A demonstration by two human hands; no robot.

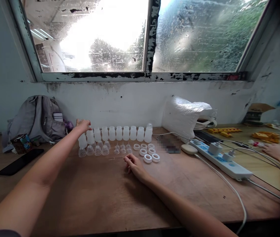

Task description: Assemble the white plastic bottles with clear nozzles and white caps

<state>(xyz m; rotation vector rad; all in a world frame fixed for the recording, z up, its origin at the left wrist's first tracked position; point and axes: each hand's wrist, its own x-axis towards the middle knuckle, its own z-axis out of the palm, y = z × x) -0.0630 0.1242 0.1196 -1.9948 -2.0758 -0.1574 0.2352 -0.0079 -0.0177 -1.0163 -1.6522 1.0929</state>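
Observation:
A row of frosted, translucent baby bottles [119,133] stands upright along the back of the table. At the row's left end my left hand [83,125] reaches over the tops, its fingers closed at the neck of a bottle [90,137]; the exact grip is partly hidden. My right hand [135,166] rests on the table, fingers curled in, with nothing visible in them. Just beyond it lie several clear silicone nipples [122,150] and, to their right, white screw rings [147,158]. Clear domed caps [98,150] stand before the left bottles. One bottle [148,133] at the right end bears a cap.
A grey backpack [35,118], a small box [21,144] and a black phone [21,162] are at left. A white power strip [221,161] with plugs and cables lies at right, near a silvery foam bag [184,115]. Another person's hand [277,151] is at far right.

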